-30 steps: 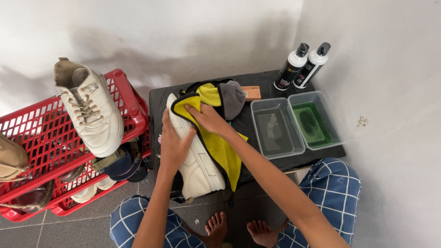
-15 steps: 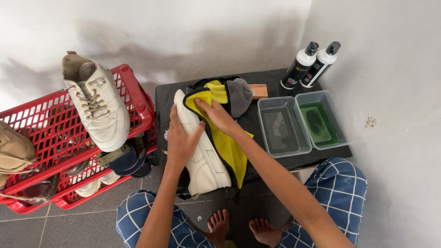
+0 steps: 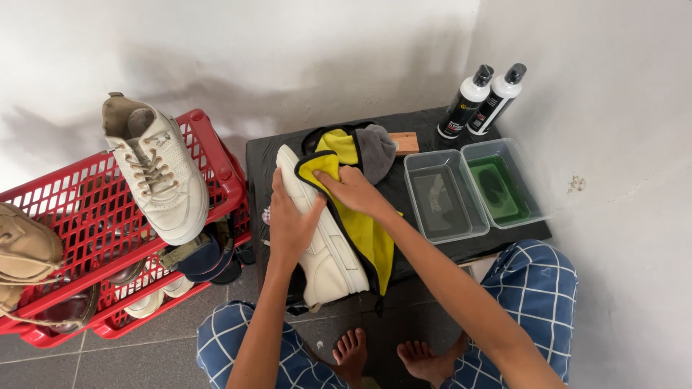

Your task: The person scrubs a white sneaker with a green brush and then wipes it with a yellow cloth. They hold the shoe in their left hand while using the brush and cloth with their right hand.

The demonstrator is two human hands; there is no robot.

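Left hand (image 3: 288, 225) clamps the white sneaker (image 3: 324, 238) flat on the desk (image 3: 425, 248) so it stays put; right hand (image 3: 353, 193) presses the yellow cloth (image 3: 360, 230) against it.

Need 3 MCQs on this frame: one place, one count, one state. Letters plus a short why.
1. Where do the two bottles stand?
A. in the red crate
B. at the table's back corner by the wall
C. on the floor

2. How many clear tubs sit on the black table?
A. one
B. two
C. four

3. What is the right hand doing?
A. pressing a yellow cloth on the white shoe
B. lifting a bottle
C. resting in a tub

Key: 1 B, they stand behind the tubs near the wall. 2 B, two side by side. 3 A, while the left hand steadies the shoe.
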